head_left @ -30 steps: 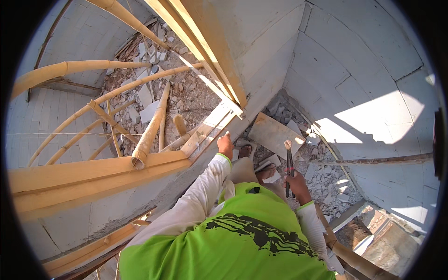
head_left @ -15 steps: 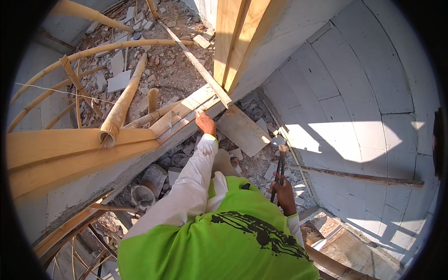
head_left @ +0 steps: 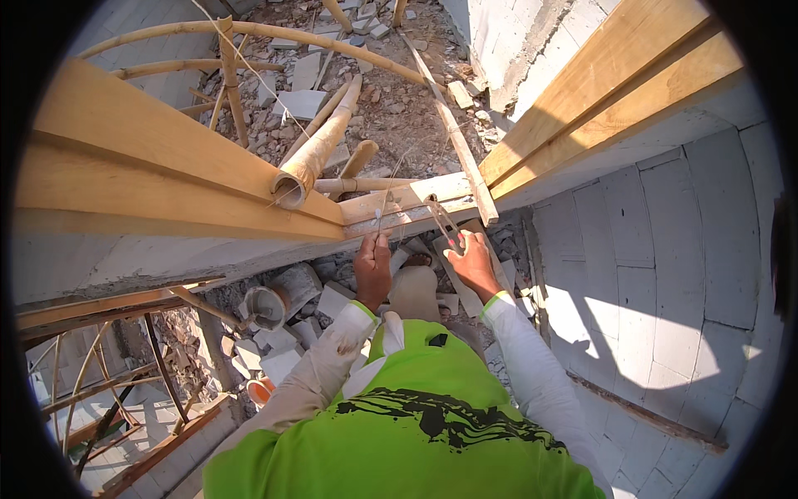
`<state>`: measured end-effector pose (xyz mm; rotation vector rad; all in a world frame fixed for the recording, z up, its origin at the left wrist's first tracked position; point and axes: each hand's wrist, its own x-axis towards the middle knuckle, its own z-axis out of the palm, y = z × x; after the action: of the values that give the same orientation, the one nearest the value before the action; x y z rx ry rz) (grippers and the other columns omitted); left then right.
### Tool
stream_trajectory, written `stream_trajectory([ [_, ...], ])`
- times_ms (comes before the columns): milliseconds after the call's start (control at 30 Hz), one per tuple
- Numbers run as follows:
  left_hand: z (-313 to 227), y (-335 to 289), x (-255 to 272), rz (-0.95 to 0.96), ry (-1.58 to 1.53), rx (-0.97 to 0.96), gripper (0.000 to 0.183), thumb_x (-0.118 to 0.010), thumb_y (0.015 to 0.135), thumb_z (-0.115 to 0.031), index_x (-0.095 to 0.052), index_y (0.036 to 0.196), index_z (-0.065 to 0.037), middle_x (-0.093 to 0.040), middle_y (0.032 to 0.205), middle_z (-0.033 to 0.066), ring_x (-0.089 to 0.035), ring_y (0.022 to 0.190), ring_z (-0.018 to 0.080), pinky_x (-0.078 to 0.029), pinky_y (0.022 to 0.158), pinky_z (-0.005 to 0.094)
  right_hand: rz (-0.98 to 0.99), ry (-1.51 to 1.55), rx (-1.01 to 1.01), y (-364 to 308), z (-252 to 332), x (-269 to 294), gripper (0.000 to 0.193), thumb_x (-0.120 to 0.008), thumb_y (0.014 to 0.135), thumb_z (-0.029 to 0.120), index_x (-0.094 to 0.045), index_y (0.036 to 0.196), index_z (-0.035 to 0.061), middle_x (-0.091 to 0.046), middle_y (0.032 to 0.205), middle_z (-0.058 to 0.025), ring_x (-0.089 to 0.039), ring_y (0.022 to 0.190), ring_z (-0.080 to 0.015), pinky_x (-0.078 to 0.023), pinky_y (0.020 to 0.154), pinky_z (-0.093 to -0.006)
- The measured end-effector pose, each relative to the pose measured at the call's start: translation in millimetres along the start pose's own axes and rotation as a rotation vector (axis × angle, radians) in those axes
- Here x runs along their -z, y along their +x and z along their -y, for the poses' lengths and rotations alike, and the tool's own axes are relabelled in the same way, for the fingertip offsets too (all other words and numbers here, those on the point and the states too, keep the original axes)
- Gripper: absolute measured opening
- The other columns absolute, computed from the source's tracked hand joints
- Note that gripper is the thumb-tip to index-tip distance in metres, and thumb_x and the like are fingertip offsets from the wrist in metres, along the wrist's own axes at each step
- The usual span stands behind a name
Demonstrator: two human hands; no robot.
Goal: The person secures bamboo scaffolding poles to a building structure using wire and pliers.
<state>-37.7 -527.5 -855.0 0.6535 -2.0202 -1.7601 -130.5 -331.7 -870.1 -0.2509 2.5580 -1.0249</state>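
Note:
My right hand [head_left: 471, 264] is closed around the handles of long pincers [head_left: 441, 218]. Their jaws point away from me, over the wooden sill [head_left: 407, 202] of the frame. To its left, my left hand [head_left: 373, 270] is pinched in front of the sill, closed on a thin wire [head_left: 383, 212] that rises above the wood. A narrow wooden strip [head_left: 455, 133] slants across the sill's right end. Near the left end, a cut bamboo pole [head_left: 320, 154] leans over the frame.
Yellowish frame posts [head_left: 174, 179] rise on both sides. Beyond lies rubble [head_left: 378, 112] with bent bamboo [head_left: 274, 32]. Below me are a bucket [head_left: 265, 308], broken block pieces and a board [head_left: 499, 258]. A grey block wall [head_left: 657, 241] stands at the right.
My right hand has come up from the lower right to the sill with the pincers. My left hand has drawn back from the sill's top. The view has turned.

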Motion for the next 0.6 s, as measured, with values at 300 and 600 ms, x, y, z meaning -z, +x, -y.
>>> stream_trajectory([
  [300, -13.2, -68.8, 68.9, -0.056, 0.232, 0.117, 0.023, -0.049, 0.100, -0.015, -0.064, 0.110, -0.001, -0.056, 0.075, -0.0001, -0.046, 0.060, 0.0047, -0.037, 0.054, 0.0227, -0.218, -0.370, 0.338, 116.7, -20.4, -89.4, 0.057, -0.063, 0.084, 0.016, -0.044, 0.135, -0.0009, -0.049, 0.116, -0.0181, -0.047, 0.107, -0.0361, -0.042, 0.092, -0.0452],
  [600, -21.6, -68.4, 96.9, -0.002, 0.354, 0.187, 0.023, -0.050, 0.098, -0.013, -0.065, 0.110, 0.001, -0.070, 0.084, 0.0139, -0.067, 0.071, 0.0144, -0.052, 0.062, 0.0287, -0.170, -0.494, 0.315, 128.2, -22.8, -96.6, 0.046, -0.051, 0.092, 0.011, -0.046, 0.137, 0.0011, -0.044, 0.131, -0.0175, -0.043, 0.120, -0.0346, -0.038, 0.100, -0.0486],
])
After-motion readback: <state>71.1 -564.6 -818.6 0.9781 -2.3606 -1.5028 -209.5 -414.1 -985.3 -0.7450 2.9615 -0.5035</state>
